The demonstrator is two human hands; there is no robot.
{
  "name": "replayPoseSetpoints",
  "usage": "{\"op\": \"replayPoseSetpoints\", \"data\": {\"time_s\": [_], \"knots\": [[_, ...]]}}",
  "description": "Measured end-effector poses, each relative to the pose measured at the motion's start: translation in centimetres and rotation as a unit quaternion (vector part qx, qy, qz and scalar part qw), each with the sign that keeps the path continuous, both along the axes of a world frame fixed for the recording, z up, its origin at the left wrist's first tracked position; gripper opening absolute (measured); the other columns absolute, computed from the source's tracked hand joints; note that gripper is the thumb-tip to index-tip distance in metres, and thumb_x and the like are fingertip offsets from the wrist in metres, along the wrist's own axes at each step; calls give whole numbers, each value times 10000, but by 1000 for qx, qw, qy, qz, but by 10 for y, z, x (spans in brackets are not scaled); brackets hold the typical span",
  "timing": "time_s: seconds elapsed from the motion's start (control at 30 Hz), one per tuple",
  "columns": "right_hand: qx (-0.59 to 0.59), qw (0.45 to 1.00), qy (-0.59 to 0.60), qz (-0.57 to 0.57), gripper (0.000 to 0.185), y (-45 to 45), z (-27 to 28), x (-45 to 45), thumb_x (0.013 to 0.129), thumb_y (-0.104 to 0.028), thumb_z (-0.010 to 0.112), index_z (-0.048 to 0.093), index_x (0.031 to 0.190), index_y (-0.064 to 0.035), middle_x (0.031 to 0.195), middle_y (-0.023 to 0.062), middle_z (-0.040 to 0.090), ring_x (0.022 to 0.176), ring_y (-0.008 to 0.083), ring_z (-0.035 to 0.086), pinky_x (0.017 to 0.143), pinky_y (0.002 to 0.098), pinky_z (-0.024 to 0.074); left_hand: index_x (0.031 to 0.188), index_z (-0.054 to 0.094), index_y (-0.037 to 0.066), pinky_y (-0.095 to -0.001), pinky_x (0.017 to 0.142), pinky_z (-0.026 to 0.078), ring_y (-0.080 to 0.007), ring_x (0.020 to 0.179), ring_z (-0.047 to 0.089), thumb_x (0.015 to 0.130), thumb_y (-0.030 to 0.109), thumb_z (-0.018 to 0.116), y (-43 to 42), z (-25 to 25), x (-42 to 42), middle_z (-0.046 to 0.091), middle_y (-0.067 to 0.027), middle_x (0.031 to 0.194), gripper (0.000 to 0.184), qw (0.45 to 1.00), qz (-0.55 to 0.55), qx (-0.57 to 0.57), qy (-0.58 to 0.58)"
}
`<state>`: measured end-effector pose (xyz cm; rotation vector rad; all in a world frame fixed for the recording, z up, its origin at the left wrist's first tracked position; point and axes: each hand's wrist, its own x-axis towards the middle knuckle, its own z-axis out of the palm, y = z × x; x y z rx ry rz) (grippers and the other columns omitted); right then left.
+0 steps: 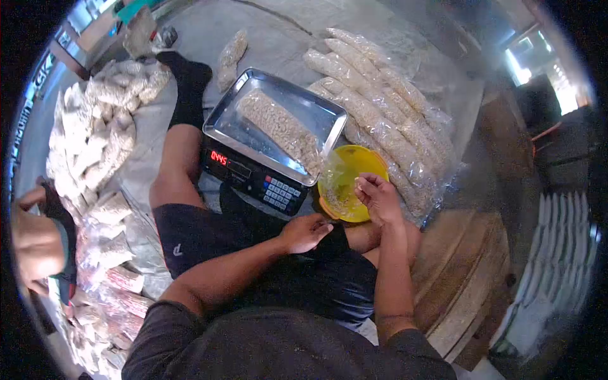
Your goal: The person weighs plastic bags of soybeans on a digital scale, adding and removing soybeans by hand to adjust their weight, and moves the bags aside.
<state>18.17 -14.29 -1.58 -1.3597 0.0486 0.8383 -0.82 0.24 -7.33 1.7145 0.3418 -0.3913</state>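
Filled clear bag (pixel 278 128): lies slanted on metal tray (pixel 221 114) of scale, lower end over tray edge by bowl. Largest first. Heap of filled bags (pixel 95 120) along left side, near another person (pixel 41 244). Row of filled bags (pixel 386 107), side by side on floor sheet (pixel 278 44), right of scale. Then scale (pixel 253 180), with red digits lit and keypad facing the wearer. Next, yellow bowl (pixel 370 159), close against scale's right corner, with clear plastic and pale bits inside. Beyond tray, one separate bag (pixel 232 60). Right hand (pixel 378 197): held above bowl, thumb and fingers pinched together; too small to tell what, if anything, sits between. Left hand (pixel 306 233): fingers curled, just below keypad, near bowl; cannot tell if grasping anything.
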Motion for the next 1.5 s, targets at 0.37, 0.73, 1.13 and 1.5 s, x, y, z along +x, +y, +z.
{"op": "replayPoseSetpoints", "data": {"time_s": [0.37, 0.73, 1.13, 1.5], "knots": [[-41, 995, -92, -10, 256, 53, 43, -38, 1025, -141, 605, 628, 1202, 42, 1120, 102, 649, 1008, 195, 675, 881, 312, 605, 984, 630, 78, -456, 722, 524, -327, 765, 677, 988, 508, 561, 10, 2, -7, 677, -128, 788, 436, 998, -29, 4, -51], [-463, 733, -449, 219, 283, 31, -24, 0, 970, -187, 632, 673, 1198, -26, 1071, 211, 718, 1013, 306, 710, 875, 389, 550, 1051, 631, 54, -468, 776, 524, -375, 874, 684, 987, 486, 568, 17, 21, -16, 697, -178, 901, 441, 992, -111, 15, -65], [-418, 750, -385, 339, 416, 48, -27, -17, 839, -129, 673, 636, 1230, 6, 1186, 277, 637, 1153, 432, 602, 1002, 475, 479, 1022, 605, 76, -416, 669, 531, -239, 639, 650, 1020, 549, 500, 18, 3, -1, 651, -95, 783, 484, 999, -27, -30, -14], [-371, 773, -339, 387, 380, 37, -37, -13, 892, -208, 660, 632, 1182, 36, 1101, 278, 671, 1040, 462, 643, 933, 475, 501, 1178, 621, 101, -311, 591, 541, -135, 673, 621, 1048, 571, 415, 13, -10, 12, 622, -30, 889, 530, 984, 42, -168, 30]]}}
